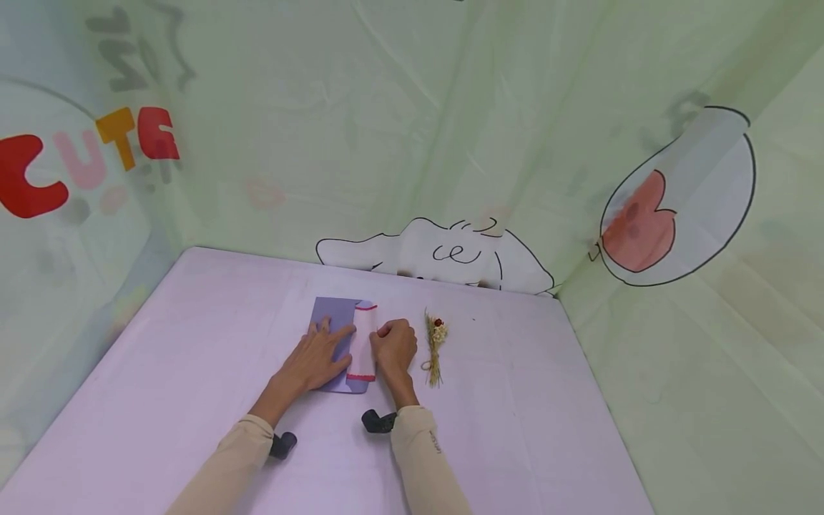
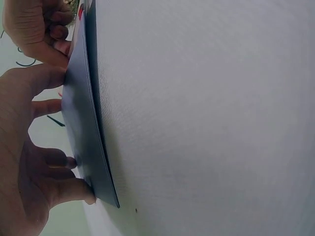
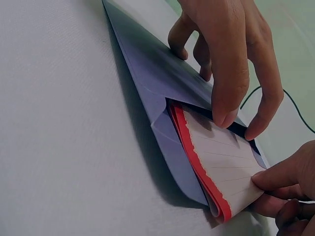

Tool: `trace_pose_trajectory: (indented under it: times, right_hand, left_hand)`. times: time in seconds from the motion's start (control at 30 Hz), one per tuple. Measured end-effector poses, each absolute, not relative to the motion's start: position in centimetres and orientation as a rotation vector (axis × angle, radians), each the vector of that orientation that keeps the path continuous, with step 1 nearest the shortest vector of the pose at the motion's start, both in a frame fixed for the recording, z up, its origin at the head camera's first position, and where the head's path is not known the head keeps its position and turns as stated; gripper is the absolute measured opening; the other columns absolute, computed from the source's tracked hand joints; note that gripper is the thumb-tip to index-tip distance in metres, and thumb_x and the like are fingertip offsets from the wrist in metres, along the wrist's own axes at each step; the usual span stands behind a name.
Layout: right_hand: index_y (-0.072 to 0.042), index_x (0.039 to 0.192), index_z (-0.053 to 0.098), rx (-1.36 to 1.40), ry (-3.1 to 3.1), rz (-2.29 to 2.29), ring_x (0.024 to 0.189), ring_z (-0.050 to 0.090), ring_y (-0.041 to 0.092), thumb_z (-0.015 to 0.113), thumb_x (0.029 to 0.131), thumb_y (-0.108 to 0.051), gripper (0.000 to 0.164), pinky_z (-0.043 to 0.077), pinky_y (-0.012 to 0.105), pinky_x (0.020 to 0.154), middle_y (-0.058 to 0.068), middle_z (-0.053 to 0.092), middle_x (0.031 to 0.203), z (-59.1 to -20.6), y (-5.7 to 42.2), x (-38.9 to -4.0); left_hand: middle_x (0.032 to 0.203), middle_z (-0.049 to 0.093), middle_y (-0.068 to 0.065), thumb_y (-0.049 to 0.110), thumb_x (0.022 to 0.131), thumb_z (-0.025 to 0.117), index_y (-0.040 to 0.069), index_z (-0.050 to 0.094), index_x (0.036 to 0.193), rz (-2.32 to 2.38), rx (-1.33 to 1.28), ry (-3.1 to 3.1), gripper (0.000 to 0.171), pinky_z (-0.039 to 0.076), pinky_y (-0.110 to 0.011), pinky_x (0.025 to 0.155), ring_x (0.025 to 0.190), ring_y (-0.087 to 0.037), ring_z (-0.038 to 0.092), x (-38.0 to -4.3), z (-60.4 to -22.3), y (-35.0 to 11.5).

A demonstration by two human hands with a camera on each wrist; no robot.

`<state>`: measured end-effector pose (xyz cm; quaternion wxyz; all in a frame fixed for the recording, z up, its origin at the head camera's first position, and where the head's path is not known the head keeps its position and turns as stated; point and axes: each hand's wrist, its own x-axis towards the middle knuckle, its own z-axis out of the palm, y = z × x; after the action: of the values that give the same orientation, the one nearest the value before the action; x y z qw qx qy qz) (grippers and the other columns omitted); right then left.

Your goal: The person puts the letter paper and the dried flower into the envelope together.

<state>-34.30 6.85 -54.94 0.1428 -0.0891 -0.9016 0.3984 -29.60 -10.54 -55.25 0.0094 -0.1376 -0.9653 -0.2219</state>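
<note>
A blue-purple envelope (image 1: 328, 310) lies on the table, its opening towards the right. A folded sheet of lined letter paper (image 1: 363, 343) with red edges sits partly inside that opening, as the right wrist view shows. My left hand (image 1: 315, 357) rests on the envelope with fingers spread, and its fingertips (image 3: 226, 118) press near the opening's edge. With thumb and fingers my right hand (image 1: 395, 347) pinches the outer edge of the folded paper. In the left wrist view the envelope (image 2: 88, 137) stands slightly off the tabletop along its near edge.
A small bunch of dried flowers (image 1: 435, 343) lies just right of my right hand. The pale table (image 1: 515, 400) is bordered by hanging printed cloth (image 1: 360, 143) at the back and sides. Black camera mounts (image 1: 378, 422) stick out from both wrists.
</note>
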Motion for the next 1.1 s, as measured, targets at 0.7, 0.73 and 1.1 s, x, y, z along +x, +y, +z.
trace_pose_trajectory:
  times: [0.7,0.73,1.1]
  right_hand:
    - [-0.013,0.058,0.065,-0.127,-2.517,1.133,0.053,0.056,0.019,0.086,0.080,-0.011,0.030,0.042,0.037,0.054,0.000,0.061,0.055,-59.0,6.6,-36.4]
    - [-0.014,0.059,0.065,-0.128,-2.526,1.127,0.053,0.056,0.019,0.085,0.080,-0.012,0.029,0.043,0.036,0.054,0.000,0.061,0.055,-59.1,6.6,-36.5]
    - [-0.010,0.062,0.067,-0.118,-2.548,1.132,0.055,0.057,0.020,0.084,0.084,-0.011,0.028,0.044,0.039,0.055,0.003,0.064,0.058,-57.8,6.2,-35.2]
  left_hand:
    - [0.166,0.037,-0.043,0.038,0.105,0.067,0.019,0.053,0.161,-0.688,-0.436,-3.003,0.061,0.043,-0.076,0.115,0.150,-0.069,0.039,-29.6,-55.3,-10.5]
    - [0.166,0.037,-0.043,0.038,0.105,0.067,0.019,0.053,0.161,-0.687,-0.436,-3.003,0.061,0.043,-0.076,0.115,0.150,-0.069,0.039,-29.6,-55.3,-10.5]
    - [0.167,0.035,-0.042,0.038,0.105,0.067,0.019,0.052,0.162,-0.719,-0.437,-3.005,0.062,0.041,-0.077,0.116,0.151,-0.069,0.037,-29.4,-55.1,-10.5]
